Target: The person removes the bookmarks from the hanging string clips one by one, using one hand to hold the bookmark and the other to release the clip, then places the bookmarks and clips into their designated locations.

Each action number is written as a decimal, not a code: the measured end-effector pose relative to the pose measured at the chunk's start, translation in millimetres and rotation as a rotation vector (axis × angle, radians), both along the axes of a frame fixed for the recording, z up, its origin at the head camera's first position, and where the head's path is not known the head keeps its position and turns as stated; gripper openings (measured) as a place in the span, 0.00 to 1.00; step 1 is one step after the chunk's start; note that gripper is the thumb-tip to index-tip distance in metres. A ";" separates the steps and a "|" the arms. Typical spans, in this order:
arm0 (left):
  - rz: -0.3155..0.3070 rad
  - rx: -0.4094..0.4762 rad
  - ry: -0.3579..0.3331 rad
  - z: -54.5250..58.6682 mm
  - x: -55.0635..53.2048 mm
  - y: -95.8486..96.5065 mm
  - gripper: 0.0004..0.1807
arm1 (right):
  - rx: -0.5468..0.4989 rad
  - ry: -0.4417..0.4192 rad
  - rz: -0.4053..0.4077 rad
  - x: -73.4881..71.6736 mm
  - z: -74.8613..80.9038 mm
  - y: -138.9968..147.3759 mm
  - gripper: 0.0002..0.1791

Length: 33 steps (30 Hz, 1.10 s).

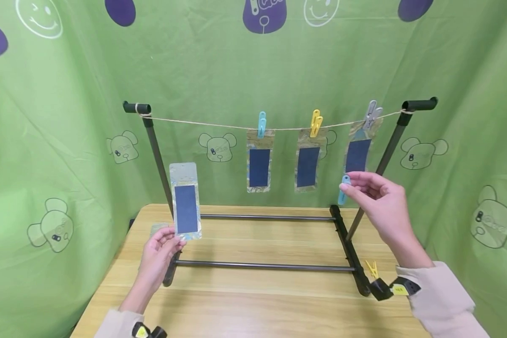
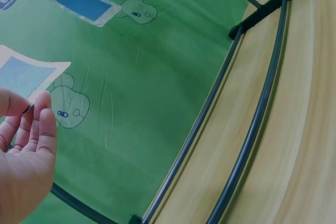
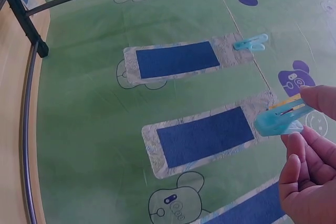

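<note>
My left hand (image 1: 158, 251) pinches a patterned paper card (image 1: 186, 202) with a dark blue panel by its bottom edge, holding it upright left of the hanging cards. In the left wrist view, thumb and fingertips meet at the card's corner. A light blue clothespin (image 3: 283, 118) is pinched between the thumb and fingers of my right hand (image 1: 382, 202), in front of the rightmost card (image 1: 358, 155). Three similar cards hang from a string (image 1: 211, 124): one by a light blue clothespin (image 1: 262, 124), one by a yellow clothespin (image 1: 316, 124), one by a grey clothespin (image 1: 372, 115).
The string runs between two posts of a black frame (image 1: 262, 266) standing on a wooden table (image 1: 253, 300). On the table, a yellow clothespin (image 1: 372, 269) lies near the frame's right foot. Another card (image 1: 158, 227) shows behind my left hand. Green curtain (image 1: 186, 61) surrounds the table.
</note>
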<state>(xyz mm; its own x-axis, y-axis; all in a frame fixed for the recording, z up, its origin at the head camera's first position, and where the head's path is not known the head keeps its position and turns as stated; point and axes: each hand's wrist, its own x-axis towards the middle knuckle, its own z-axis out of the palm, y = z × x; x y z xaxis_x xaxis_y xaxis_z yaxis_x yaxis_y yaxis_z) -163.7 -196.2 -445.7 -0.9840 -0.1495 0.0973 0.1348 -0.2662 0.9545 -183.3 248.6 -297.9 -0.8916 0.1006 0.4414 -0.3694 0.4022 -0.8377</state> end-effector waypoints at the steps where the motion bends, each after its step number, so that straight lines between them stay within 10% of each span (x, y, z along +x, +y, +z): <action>1: -0.001 -0.005 0.003 -0.7 0.3 -1.4 0.11 | 0.000 -0.004 -0.004 0.6 -1.0 1.3 0.20; 33: 0.048 0.075 0.007 -8.7 16.3 -26.9 0.09 | -0.282 -0.068 -0.009 18.7 -42.7 43.8 0.16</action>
